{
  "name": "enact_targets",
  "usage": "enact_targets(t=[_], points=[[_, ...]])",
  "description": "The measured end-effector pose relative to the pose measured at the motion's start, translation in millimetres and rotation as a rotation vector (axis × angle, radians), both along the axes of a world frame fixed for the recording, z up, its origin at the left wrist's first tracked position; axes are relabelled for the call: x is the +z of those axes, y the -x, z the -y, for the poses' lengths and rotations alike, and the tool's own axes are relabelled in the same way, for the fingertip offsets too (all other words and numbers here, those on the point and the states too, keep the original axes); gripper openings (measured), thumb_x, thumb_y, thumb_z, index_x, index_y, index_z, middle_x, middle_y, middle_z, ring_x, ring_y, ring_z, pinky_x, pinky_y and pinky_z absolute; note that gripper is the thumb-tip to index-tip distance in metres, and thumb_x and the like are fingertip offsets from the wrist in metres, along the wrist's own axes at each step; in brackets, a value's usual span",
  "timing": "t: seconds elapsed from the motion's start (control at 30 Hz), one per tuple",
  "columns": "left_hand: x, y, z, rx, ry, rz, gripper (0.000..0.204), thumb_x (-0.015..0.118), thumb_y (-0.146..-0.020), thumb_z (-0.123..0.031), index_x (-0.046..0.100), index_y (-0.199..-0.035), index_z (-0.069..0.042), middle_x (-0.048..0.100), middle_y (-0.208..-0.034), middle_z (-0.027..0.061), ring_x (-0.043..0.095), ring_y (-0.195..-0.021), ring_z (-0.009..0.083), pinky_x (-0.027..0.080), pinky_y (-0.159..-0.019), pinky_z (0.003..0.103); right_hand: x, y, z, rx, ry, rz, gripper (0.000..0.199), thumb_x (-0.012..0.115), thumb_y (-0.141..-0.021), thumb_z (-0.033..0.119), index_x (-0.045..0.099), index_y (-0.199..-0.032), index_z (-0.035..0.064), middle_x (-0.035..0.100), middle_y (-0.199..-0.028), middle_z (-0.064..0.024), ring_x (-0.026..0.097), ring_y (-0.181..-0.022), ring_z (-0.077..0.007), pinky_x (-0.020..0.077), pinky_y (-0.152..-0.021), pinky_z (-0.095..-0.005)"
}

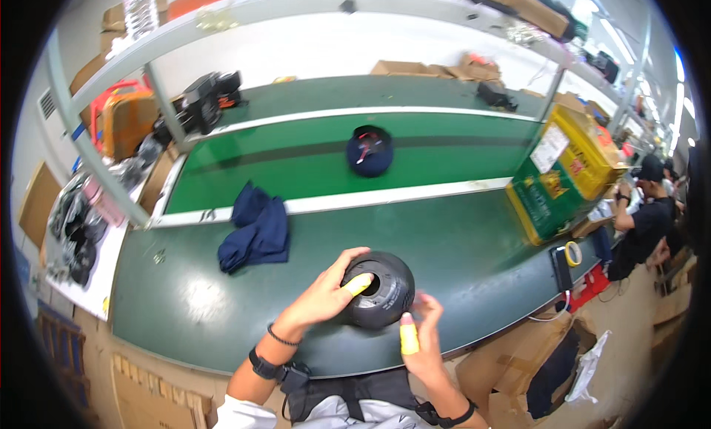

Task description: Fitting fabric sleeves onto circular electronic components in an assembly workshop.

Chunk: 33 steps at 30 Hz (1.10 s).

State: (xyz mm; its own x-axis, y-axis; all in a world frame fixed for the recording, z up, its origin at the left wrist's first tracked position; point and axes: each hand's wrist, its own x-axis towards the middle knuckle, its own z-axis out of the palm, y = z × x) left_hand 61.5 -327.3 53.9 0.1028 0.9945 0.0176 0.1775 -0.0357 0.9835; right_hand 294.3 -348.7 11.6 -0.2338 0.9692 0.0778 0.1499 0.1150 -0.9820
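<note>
A black round housing [386,307] with a dark hole in its upper face is tilted over the near part of the dark green table [185,318]. My left hand [332,294] grips its left side, the yellow-wrapped thumb lying beside the hole and the other fingers partly hidden behind it. Close to the housing's right edge is my right hand [424,340], thumb and fingers apart; its thumb also has a yellow wrap. A dark blue cloth [255,229] lies crumpled to the left.
On the green conveyor belt [281,162] sits a dark blue round piece [369,153] with red wires. A yellow and green box [559,181] stands at the right, near a phone [561,269] and tape roll [572,253]. A co-worker [648,214] is at far right; an open carton [518,362] lies below.
</note>
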Motion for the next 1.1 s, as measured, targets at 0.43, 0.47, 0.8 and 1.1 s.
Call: enact_targets(t=[0.43, 0.47, 0.8, 1.1], points=[[-11.5, 88.7, 74.3, 0.427, -0.409, -0.601, 0.062, 0.085, -0.084, -0.020, 0.059, -0.138, -0.005, 0.058, -0.141, 0.0170, 0.052, -0.135, 0.0339, 0.038, -0.117, 0.044, -2.2, 14.0, 45.8, 0.228, -0.441, 0.308, 0.112, 0.098, -0.067, 0.035, 0.035, -0.154, 0.0044, 0.029, -0.161, -0.0305, 0.038, -0.146, -0.0495, 0.0362, -0.120, -0.0549], [-17.0, 107.6, 73.1, 0.581, -0.484, -0.795, 0.065, 0.086, -0.082, -0.015, 0.057, -0.139, -0.006, 0.057, -0.142, 0.0183, 0.051, -0.134, 0.0366, 0.038, -0.116, 0.045, -2.2, 13.6, 49.6, 0.209, -0.429, 0.314, 0.112, 0.098, -0.067, 0.035, 0.035, -0.154, 0.0043, 0.029, -0.160, -0.0304, 0.038, -0.146, -0.0496, 0.0362, -0.120, -0.0551], [1.4, 166.9, 67.0, 0.994, -0.307, -0.689, 0.018, 0.069, -0.097, -0.015, 0.068, -0.111, -0.003, 0.068, -0.093, 0.0148, 0.067, -0.089, 0.0327, 0.051, -0.080, 0.044, 22.8, -11.0, 49.7, 0.001, -0.362, 0.235, 0.104, 0.098, -0.069, 0.038, 0.043, -0.147, -0.0018, 0.037, -0.157, -0.0255, 0.046, -0.140, -0.0409, 0.0420, -0.112, -0.0496], [51.8, 19.0, 95.6, 0.352, -0.271, -0.057, 0.029, 0.059, -0.108, -0.020, 0.065, -0.116, 0.007, 0.064, -0.112, 0.0095, 0.056, -0.107, 0.0172, 0.045, -0.095, 0.032, 77.4, 38.8, 19.9, 0.236, -0.175, -0.338, 0.078, 0.088, -0.085, 0.019, 0.043, -0.146, 0.0003, 0.051, -0.141, -0.0174, 0.062, -0.117, -0.0245, 0.0552, -0.093, -0.0354]])
